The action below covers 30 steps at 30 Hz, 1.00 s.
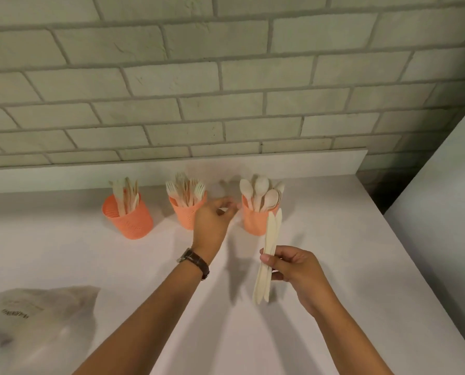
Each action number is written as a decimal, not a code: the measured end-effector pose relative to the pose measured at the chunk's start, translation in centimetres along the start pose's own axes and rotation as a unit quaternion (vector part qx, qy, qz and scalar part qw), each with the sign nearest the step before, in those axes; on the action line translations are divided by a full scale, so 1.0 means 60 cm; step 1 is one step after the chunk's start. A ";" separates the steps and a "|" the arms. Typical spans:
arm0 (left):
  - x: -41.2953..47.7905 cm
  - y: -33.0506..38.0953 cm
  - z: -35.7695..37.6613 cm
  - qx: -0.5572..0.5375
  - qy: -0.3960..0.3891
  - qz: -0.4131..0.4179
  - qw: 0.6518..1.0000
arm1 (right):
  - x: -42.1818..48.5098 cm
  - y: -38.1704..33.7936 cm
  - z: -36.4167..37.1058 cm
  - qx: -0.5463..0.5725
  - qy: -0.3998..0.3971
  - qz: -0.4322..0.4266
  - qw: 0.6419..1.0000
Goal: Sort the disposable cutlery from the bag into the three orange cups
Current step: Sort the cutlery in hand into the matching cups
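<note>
Three orange cups stand in a row on the white counter. The left cup (130, 221) holds knives, the middle cup (186, 212) holds forks, and the right cup (255, 219) holds spoons. My right hand (293, 269) pinches a small bundle of pale knives (269, 253), held upright in front of the spoon cup. My left hand (212, 223) hovers between the middle and right cups with relaxed fingers and nothing in it. The plastic bag (36, 320) lies crumpled at the lower left.
A grey brick wall (226, 90) rises behind the counter's raised back ledge (172, 161). The counter's right edge (415, 266) runs diagonally, with a white panel (447, 212) beyond it. A watch (193, 262) sits on my left wrist.
</note>
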State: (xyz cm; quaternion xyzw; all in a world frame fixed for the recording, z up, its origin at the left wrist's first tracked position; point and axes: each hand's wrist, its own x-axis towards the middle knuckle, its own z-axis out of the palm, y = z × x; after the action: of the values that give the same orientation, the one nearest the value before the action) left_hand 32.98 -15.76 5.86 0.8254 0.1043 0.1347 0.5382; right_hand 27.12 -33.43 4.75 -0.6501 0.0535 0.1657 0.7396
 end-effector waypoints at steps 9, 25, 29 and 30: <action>-0.117 -0.039 -0.251 -0.071 0.039 -0.059 0.995 | 0.028 0.002 0.171 -0.056 -0.039 -0.013 0.998; -0.139 -0.134 -0.673 -0.036 0.098 -0.030 0.994 | 0.139 -0.078 0.551 -0.130 0.107 -0.213 0.962; -0.146 -0.150 -0.717 -0.035 0.127 -0.046 0.990 | 0.187 -0.064 0.595 -0.263 0.136 -0.185 0.937; -0.151 -0.154 -0.725 -0.034 0.134 -0.051 0.989 | 0.197 -0.052 0.600 -0.291 0.119 -0.142 0.939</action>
State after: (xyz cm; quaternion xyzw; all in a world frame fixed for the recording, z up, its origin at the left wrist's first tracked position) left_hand 9.67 22.48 13.10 0.7750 0.2131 0.2197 0.5530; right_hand 34.32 3.56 9.59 -0.8526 -0.0022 -0.0113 0.5224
